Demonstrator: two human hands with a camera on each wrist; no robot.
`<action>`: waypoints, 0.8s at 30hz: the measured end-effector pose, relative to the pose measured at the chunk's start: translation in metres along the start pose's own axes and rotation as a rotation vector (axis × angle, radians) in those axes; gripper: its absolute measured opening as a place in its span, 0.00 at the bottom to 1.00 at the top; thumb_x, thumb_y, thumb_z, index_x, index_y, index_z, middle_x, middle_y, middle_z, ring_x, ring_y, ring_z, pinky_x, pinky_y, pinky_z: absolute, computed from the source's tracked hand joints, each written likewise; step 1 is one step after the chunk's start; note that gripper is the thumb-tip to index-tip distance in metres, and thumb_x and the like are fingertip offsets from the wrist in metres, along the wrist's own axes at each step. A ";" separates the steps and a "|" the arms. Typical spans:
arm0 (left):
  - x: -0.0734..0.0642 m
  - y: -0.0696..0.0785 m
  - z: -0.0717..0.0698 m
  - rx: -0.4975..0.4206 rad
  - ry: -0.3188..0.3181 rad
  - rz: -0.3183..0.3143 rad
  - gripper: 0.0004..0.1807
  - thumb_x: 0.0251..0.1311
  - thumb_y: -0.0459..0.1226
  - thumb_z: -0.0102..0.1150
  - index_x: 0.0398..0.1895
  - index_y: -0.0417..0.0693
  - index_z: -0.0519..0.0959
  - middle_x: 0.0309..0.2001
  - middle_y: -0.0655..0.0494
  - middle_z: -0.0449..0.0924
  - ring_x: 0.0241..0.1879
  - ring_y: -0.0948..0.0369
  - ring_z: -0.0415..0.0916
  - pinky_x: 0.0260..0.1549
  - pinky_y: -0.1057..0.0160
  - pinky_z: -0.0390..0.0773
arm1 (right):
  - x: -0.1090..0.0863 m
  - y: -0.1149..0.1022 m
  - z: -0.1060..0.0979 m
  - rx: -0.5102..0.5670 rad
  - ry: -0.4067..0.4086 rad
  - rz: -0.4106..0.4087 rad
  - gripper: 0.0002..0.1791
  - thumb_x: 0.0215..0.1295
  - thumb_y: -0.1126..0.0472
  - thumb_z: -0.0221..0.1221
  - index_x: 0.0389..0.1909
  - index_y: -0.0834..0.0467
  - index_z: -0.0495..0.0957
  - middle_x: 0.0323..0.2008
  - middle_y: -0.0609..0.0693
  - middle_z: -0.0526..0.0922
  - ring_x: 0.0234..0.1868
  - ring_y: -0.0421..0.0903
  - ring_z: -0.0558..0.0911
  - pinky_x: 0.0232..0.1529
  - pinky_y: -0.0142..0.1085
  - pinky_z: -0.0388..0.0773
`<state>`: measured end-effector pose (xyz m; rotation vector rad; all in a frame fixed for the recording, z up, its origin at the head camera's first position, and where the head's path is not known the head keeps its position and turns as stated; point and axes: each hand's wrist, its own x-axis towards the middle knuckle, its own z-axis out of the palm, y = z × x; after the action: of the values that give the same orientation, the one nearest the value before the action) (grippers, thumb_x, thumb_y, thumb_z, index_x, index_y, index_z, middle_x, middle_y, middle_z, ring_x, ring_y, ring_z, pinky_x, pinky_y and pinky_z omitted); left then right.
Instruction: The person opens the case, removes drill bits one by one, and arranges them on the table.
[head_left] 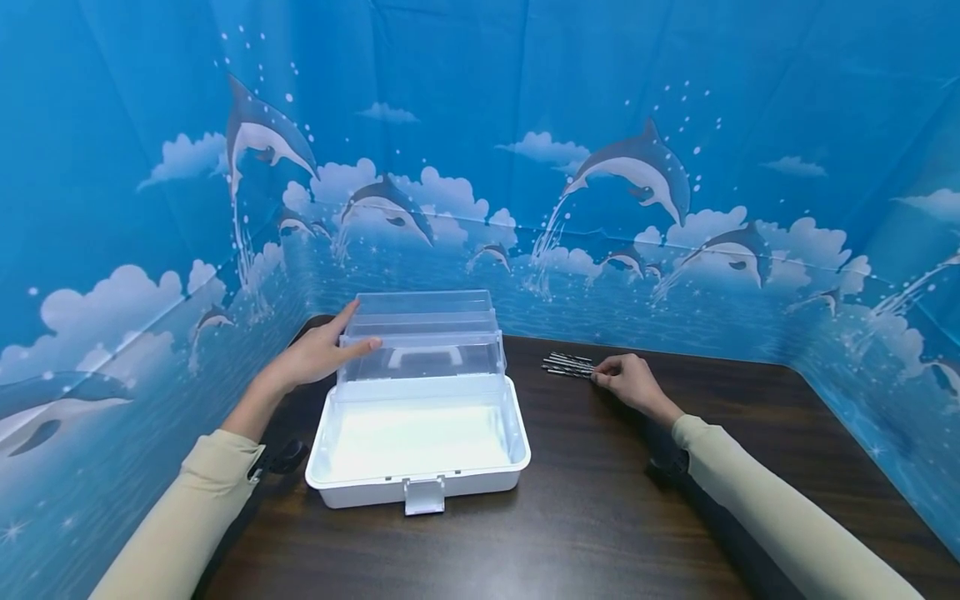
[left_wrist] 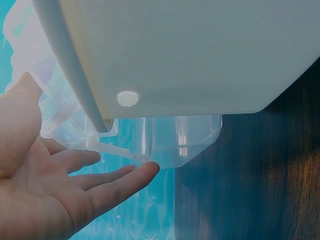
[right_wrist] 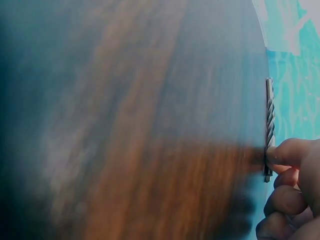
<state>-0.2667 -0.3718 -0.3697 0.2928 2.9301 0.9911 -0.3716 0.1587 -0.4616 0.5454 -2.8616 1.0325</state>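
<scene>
A white plastic storage box (head_left: 418,483) with a raised clear lid (head_left: 427,325) stands on the table left of centre. My left hand (head_left: 321,354) rests at the left edge of that lid, its thumb in front and its fingers behind. In the left wrist view those fingers (left_wrist: 117,185) are fairly straight. Right of the box lie several metal drill bits (head_left: 562,365), side by side. At their right ends, my right hand (head_left: 633,383) pinches a drill bit (right_wrist: 270,112) between thumb and fingers. How many bits it grips cannot be made out.
Dark wood-grain table (head_left: 585,517) lies under everything. A blue curtain (head_left: 480,125) printed with dolphins encloses the back and sides. The box's white latch (head_left: 424,496) hangs down at its front. Dark straps with devices (head_left: 288,457) sit at both wrists.
</scene>
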 end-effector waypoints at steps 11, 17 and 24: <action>0.002 0.001 0.001 -0.002 -0.010 -0.012 0.58 0.68 0.67 0.51 0.83 0.53 0.29 0.80 0.34 0.40 0.72 0.31 0.52 0.59 0.25 0.61 | -0.002 0.001 0.002 0.018 0.030 0.038 0.06 0.70 0.62 0.65 0.38 0.60 0.89 0.32 0.49 0.85 0.30 0.47 0.78 0.32 0.41 0.76; 0.004 -0.002 0.006 -0.035 -0.015 -0.008 0.58 0.68 0.67 0.52 0.83 0.53 0.28 0.80 0.35 0.37 0.73 0.30 0.48 0.60 0.24 0.58 | -0.006 0.003 -0.001 0.051 0.035 0.053 0.06 0.71 0.61 0.65 0.39 0.59 0.88 0.33 0.50 0.85 0.31 0.49 0.79 0.32 0.42 0.76; -0.003 -0.004 0.007 -0.046 -0.006 -0.001 0.60 0.68 0.65 0.53 0.82 0.51 0.24 0.79 0.31 0.33 0.72 0.28 0.50 0.59 0.25 0.60 | -0.022 -0.012 -0.026 0.160 0.096 0.051 0.17 0.78 0.53 0.58 0.51 0.61 0.86 0.48 0.56 0.85 0.45 0.53 0.81 0.40 0.44 0.79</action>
<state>-0.2643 -0.3715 -0.3780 0.2926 2.8976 1.0543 -0.3483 0.1733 -0.4382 0.4212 -2.7394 1.2679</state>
